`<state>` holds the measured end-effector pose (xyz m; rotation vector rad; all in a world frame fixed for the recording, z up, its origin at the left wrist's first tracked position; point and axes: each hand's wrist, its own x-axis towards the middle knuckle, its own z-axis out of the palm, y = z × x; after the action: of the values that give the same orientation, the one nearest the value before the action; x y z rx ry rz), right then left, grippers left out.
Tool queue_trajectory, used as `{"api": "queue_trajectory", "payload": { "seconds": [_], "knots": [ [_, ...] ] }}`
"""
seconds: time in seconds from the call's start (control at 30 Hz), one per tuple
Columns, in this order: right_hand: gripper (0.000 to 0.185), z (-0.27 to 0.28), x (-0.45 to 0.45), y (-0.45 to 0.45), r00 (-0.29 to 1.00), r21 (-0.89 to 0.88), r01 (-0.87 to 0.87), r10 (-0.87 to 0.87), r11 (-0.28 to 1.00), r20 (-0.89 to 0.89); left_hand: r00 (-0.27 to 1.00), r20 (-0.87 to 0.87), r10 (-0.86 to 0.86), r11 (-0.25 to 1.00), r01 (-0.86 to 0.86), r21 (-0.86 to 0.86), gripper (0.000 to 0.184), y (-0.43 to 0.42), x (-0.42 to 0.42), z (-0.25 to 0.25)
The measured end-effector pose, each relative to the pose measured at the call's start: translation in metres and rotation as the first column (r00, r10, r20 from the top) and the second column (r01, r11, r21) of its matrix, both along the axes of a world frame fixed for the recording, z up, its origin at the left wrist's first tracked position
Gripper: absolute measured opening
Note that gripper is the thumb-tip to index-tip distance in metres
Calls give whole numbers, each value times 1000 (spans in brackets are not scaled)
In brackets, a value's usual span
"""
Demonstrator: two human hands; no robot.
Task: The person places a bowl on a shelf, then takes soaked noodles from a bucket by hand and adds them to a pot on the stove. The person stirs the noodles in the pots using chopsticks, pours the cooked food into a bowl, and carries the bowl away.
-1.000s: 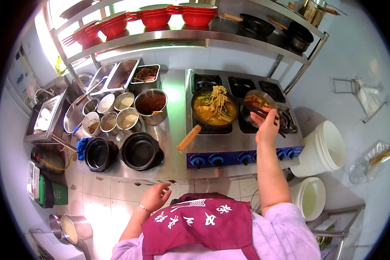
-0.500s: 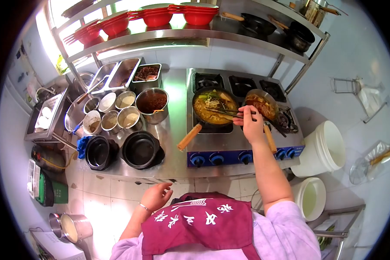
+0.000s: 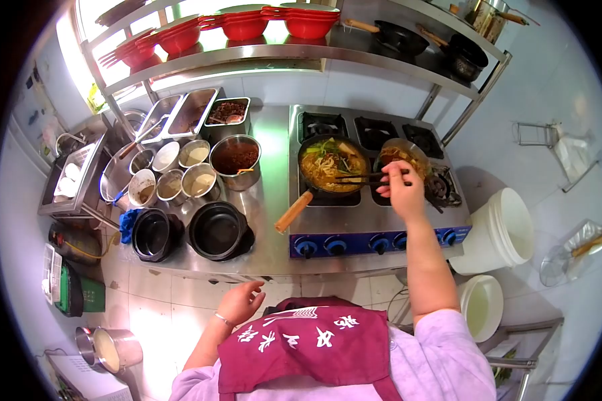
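My right hand [image 3: 405, 190] is closed round a pair of dark chopsticks [image 3: 362, 180], which point left. Their tips reach over the right part of a frying pan [image 3: 306, 186] filled with noodles [image 3: 328, 166], greens and yellow-brown broth. This pan has a wooden handle [image 3: 293, 212] directed toward the front left. Behind my right hand, a second pan of reddish-brown food [image 3: 395, 153] sits on the stove; hand and forearm cover its handle. My left hand [image 3: 243, 303] hangs in front of the counter edge, fingers loosely bent and apart, holding nothing visible.
Two black pots [image 3: 219, 230] stand near the counter's front edge. Behind them are several seasoning containers and a steel pot of dark red sauce [image 3: 236, 157]. Overhead runs a shelf [image 3: 267, 52] with red bowls and pans. White buckets [image 3: 498, 227] stand right of the stove [image 3: 374, 217].
My right hand has moved right with the chopsticks, so their tips are nearer the noodle pan's right side. The noodles look more loosened. My left hand stays where it was.
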<state>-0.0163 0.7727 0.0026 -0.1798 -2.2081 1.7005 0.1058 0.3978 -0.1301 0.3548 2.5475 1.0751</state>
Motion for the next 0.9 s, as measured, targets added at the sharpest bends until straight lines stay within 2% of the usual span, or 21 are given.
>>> {"api": "queue_trajectory", "payload": {
  "seconds": [0.1,0.17,0.3,0.33,0.37,0.43,0.47,0.53,0.7,0.77,0.9],
  "knots": [
    [25,21,5,5,999,-10,42,-42,999,-25,1000,2,18,1000,-18,17,32,-2,1,-5],
    [24,24,2,-9,998,-47,-19,16,999,-66,1000,-2,1,1000,-1,-11,32,0,1,-4],
    [19,-4,-13,-47,964,70,-190,200,979,-175,1000,14,0,1000,1,-25,32,6,0,3],
    [17,-7,-14,-56,962,92,-219,230,971,-143,1000,4,0,1000,0,-19,31,7,0,4],
    [13,-17,-21,-59,941,260,-214,270,942,-203,1000,-6,1,1000,-1,-11,30,7,-1,5],
    [11,-22,-19,-60,945,397,-199,282,896,-164,1000,-2,7,1000,-7,-6,31,6,-1,4],
    [11,-18,-16,-60,944,397,-201,285,895,-164,1000,3,14,1000,-14,-2,31,5,0,4],
    [11,-8,-11,-54,951,519,-100,234,849,-200,1000,4,22,1000,-22,-3,31,2,2,0],
    [11,10,-4,-36,939,582,-9,207,813,-275,999,24,40,999,-40,-5,32,4,6,-9],
    [11,9,-6,-26,956,599,46,138,799,-258,999,22,25,1000,-24,-16,32,6,5,-5],
    [13,-2,-12,-13,964,627,18,152,779,-216,1000,23,21,1000,-21,-13,32,8,4,-3]
  ]
}}
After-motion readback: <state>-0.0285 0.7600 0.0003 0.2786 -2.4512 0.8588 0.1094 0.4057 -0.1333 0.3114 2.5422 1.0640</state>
